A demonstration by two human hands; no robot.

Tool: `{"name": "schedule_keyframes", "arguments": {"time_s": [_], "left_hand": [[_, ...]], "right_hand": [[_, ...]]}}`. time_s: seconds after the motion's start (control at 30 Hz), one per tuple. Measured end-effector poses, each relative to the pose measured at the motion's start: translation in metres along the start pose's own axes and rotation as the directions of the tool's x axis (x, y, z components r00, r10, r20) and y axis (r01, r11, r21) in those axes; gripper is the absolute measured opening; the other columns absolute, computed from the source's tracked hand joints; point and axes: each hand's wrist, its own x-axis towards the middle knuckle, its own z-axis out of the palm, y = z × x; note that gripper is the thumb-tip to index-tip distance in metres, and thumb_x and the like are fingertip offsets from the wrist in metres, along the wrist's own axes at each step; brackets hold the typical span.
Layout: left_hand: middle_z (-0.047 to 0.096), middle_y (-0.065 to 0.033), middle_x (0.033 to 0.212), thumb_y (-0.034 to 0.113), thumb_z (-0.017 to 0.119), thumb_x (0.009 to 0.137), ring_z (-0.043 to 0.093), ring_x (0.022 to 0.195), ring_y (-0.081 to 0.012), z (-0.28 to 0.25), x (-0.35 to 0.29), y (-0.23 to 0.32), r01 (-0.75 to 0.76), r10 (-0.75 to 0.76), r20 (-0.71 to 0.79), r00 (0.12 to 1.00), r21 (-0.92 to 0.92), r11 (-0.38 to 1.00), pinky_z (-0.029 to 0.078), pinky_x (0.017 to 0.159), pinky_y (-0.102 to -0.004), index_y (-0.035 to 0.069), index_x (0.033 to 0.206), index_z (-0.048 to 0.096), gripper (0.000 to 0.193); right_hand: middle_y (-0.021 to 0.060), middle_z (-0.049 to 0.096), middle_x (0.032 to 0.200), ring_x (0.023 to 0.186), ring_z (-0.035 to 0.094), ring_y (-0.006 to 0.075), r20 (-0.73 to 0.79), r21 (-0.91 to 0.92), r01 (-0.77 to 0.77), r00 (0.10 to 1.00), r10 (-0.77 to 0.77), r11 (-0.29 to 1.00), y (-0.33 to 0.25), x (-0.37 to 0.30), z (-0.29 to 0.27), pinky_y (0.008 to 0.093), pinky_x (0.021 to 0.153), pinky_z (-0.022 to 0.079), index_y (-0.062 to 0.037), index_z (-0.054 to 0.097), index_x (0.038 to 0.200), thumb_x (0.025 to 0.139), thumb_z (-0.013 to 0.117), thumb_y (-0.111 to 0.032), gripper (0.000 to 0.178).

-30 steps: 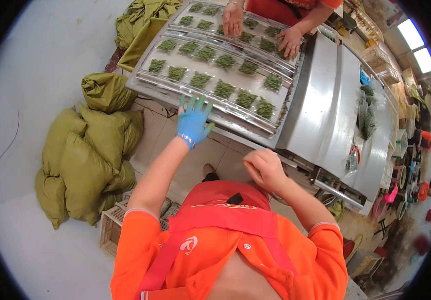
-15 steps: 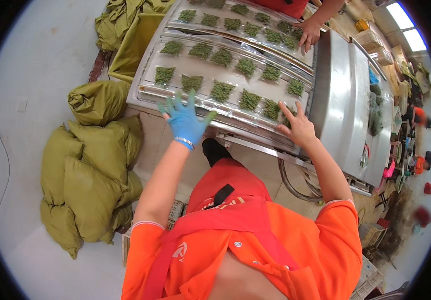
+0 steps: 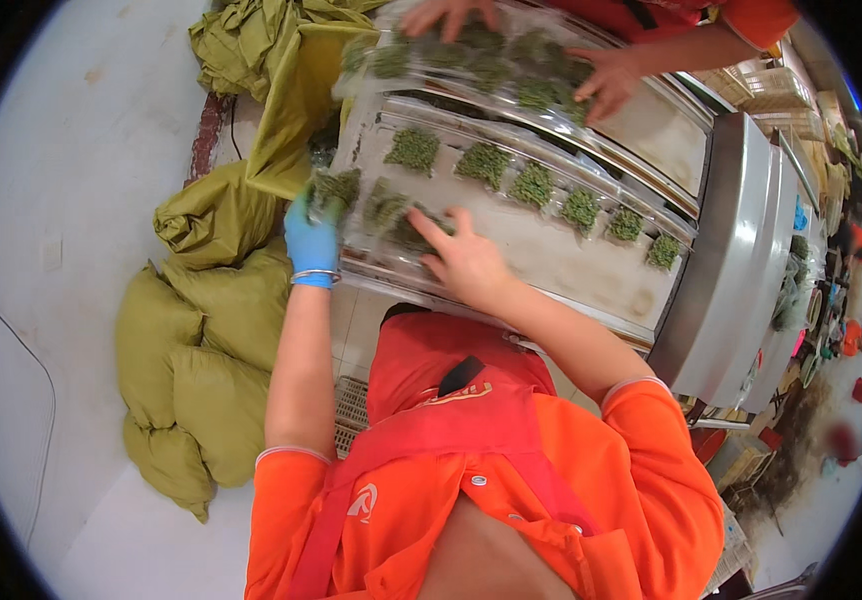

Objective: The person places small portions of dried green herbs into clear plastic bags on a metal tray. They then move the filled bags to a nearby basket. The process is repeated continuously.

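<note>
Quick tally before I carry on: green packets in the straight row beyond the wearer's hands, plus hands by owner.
Packets in row: 6
Wearer's left hand: 1
Wearer's right hand: 1
Co-worker's hands: 2
Total: 10

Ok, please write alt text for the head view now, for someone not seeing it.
A person's blue-gloved left hand and bare right hand work at clear bags of green produce at the left end of a metal-edged tray, where six more bags lie in a row. Opposite, a co-worker's hands are over further bags; olive sacks are piled at left.
</note>
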Motion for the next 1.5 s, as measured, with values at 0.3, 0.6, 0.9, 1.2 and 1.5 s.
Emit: {"name": "schedule_keyframes", "arguments": {"time_s": [0.3, 0.6, 0.9, 1.2, 1.5], "left_hand": [[0.045, -0.0218, 0.149, 0.041, 0.057, 0.101, 0.043, 0.135, -0.0376, -0.008, 0.067, 0.05, -0.31, 0.379, -0.078, 0.922, 0.437, 0.844, 0.032, 0.115, -0.0453, -0.002, 0.15, 0.041, 0.067], [0.038, -0.0154, 0.157, 0.04, 0.066, 0.087, 0.033, 0.141, -0.0416, 0.102, 0.02, 0.077, -0.882, 0.443, 0.763, 0.471, 0.417, 0.219, 0.016, 0.117, -0.0631, 0.029, 0.15, 0.048, 0.066], [0.035, -0.0177, 0.158, 0.043, 0.066, 0.087, 0.03, 0.144, -0.0439, 0.117, -0.032, 0.129, -0.967, 0.458, 0.854, 0.248, 0.19, 0.169, 0.01, 0.12, -0.063, 0.021, 0.15, 0.048, 0.069], [0.04, -0.0169, 0.155, 0.048, 0.066, 0.086, 0.037, 0.14, -0.0413, 0.267, -0.069, 0.108, -0.997, 0.398, 0.917, -0.015, -0.042, 0.06, 0.014, 0.119, -0.0636, 0.023, 0.151, 0.046, 0.072], [0.055, -0.0081, 0.134, 0.042, 0.067, 0.087, 0.048, 0.125, -0.0324, 0.127, 0.005, 0.104, -0.982, 0.276, 0.943, -0.186, -0.17, -0.08, 0.032, 0.112, -0.0555, 0.026, 0.141, 0.056, 0.057]], "right_hand": [[0.031, 0.038, 0.146, 0.127, 0.05, 0.0463, -0.556, 0.073, 0.2, 0.822, -0.127, 0.977, -0.018, 0.08, 0.02, 0.0539, 0.102, 0.045, -0.0157, 0.049, 0.146, 0.085, 0.07, -0.016, 0.064], [0.0193, 0.041, 0.148, 0.14, 0.032, 0.0468, -0.749, -0.165, -0.573, 0.602, 0.276, 0.803, 0.017, 0.052, 0.035, 0.0677, 0.111, 0.025, -0.0308, 0.056, 0.142, 0.083, 0.074, -0.04, 0.063], [0.022, 0.038, 0.152, 0.145, 0.028, 0.0425, -0.817, 0.087, -0.48, 0.467, 0.338, 0.873, 0.101, -0.07, -0.014, 0.0595, 0.117, 0.019, -0.0244, 0.056, 0.144, 0.087, 0.072, -0.04, 0.062], [0.0201, 0.032, 0.154, 0.142, 0.019, 0.0529, -0.789, -0.003, -0.611, 0.489, 0.374, 0.792, 0.207, -0.119, -0.034, 0.0681, 0.114, 0.015, -0.0419, 0.052, 0.145, 0.086, 0.067, -0.059, 0.064], [0.0162, 0.033, 0.154, 0.13, 0.031, 0.0501, -0.757, 0.049, -0.48, 0.555, 0.346, 0.876, 0.066, -0.055, 0.027, 0.0598, 0.102, 0.037, -0.0356, 0.063, 0.133, 0.083, 0.076, -0.038, 0.053]]}}
